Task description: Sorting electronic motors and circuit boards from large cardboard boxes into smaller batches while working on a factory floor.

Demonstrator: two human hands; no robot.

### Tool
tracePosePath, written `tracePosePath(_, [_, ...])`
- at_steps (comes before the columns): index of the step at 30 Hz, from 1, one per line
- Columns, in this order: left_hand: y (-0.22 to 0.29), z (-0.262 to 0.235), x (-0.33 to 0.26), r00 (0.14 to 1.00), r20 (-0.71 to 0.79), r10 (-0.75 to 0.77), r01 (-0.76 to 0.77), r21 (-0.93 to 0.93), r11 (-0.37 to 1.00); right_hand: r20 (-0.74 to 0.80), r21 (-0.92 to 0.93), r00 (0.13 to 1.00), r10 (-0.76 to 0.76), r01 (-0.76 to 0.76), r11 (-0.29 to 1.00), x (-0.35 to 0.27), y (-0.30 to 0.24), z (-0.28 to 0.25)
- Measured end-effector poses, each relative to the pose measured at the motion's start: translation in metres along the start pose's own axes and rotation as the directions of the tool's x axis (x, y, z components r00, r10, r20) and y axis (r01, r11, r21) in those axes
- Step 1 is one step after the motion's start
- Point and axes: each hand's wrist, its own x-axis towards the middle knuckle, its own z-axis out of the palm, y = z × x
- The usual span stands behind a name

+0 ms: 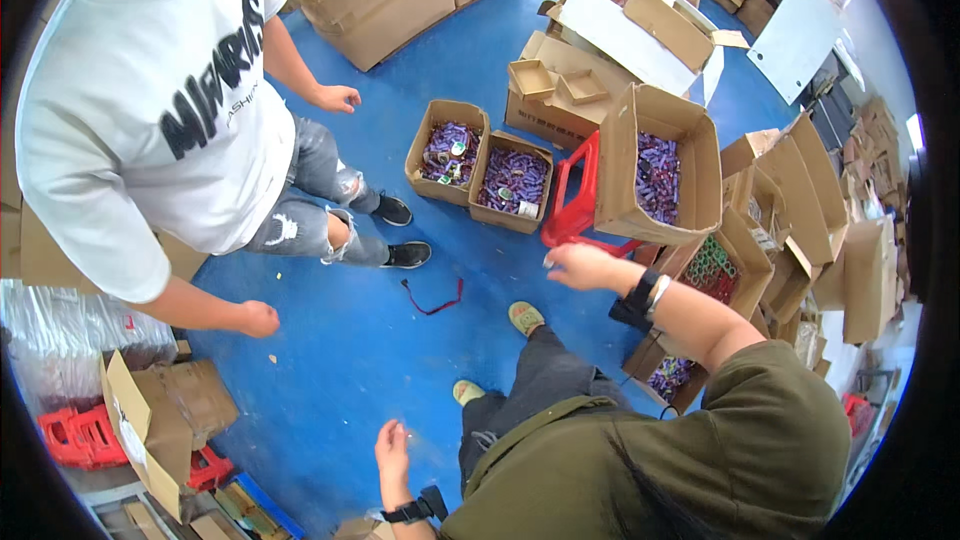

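Note:
My right hand (585, 267) reaches out beside a red plastic stool (572, 202). Its fingers are bent together, with a small greyish spot at the tips that I cannot make out. Close to it, a tall open carton (655, 225) holds many small purple pieces (657, 175). Low in the view, my left hand (393, 448) hangs over the blue floor with loosely bent fingers, seemingly holding nothing. Dark bands circle both wrists. Between me and another person in a white shirt (130, 120) lies a thin red and black strap (435, 312).
Two open cartons (420, 175) (505, 220) of purple pieces stand ahead. Stacked cartons (390, 10) rise behind them. More open boxes (740, 250) crowd the right. At left are clear plastic packs (75, 340), red plastic stools (85, 437) and an open carton (185, 405).

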Motion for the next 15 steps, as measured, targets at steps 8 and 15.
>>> tracePosePath(8, [0.057, -0.163, -0.050, 0.885, -0.190, 0.426, -0.425, 0.049, 0.904, 0.268, -0.009, 0.954, 0.135, -0.137, 0.990, -0.070, -0.085, 0.127])
tracePosePath(15, [0.165, -0.284, -0.204, 0.293, -0.472, 0.832, -0.881, 0.206, 0.427, 0.429, 0.075, 0.901, -0.068, 0.039, 0.996, -0.113, -0.186, 0.084])
